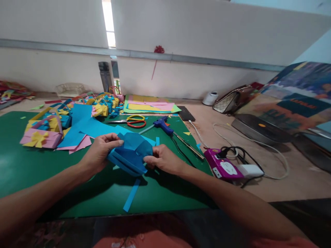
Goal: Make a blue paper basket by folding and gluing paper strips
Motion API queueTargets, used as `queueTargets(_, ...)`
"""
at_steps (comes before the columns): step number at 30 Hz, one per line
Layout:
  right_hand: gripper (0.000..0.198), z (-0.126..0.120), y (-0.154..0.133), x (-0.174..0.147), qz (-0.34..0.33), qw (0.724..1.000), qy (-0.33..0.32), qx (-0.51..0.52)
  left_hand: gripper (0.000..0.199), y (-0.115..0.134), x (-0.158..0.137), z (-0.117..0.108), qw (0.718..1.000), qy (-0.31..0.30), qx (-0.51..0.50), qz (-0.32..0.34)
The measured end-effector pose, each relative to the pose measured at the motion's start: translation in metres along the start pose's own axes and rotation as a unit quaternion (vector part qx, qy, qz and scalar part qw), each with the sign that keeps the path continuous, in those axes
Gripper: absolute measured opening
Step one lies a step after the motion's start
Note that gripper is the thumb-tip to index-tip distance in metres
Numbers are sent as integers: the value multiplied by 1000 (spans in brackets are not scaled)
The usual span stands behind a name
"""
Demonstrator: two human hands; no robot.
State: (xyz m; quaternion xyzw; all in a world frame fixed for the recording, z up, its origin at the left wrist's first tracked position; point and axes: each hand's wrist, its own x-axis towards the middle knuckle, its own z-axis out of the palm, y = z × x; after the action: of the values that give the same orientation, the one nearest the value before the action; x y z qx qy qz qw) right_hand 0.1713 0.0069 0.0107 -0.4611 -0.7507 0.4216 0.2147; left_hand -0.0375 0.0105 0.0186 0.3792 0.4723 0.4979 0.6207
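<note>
Between my two hands a blue paper basket is held tilted above the green mat, its folded walls partly raised. My left hand pinches its left corner between thumb and fingers. On the right side, my right hand grips another corner, thumb in front and fingers behind, partly hidden. A narrow blue paper strip lies on the mat below the basket. Behind it are blue paper sheets, scissors with yellow and red handles, and a blue glue gun.
Finished paper baskets stand at left and back. Coloured sheets are stacked near the wall. A box cutter lies right of the glue gun. A purple power strip, cables, a phone and a dark case occupy the right.
</note>
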Motion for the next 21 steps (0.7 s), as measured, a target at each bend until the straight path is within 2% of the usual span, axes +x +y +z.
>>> queueTargets(4,27,0,1,-2,-21,996,-4,-88,30,0,1,-1,1000,-7,-3,-4)
queueTargets(8,13,-20,-8,0,-14,982,1,-190,31,2,1,0,1000,3,-13,-5)
queueTargets(10,11,-35,-14,8,9,964,48,-262,31,2,2,0,1000,6,-20,-7)
queueTargets(14,26,-58,-10,42,93,901,160,-392,30,3,3,0,1000,0,-25,-12)
queueTargets(18,34,-66,15,73,174,860,169,-448,29,3,2,-1,1000,-14,-19,-6)
queueTargets(21,34,-66,31,81,202,845,180,-461,29,3,0,1,999,-27,-14,-12)
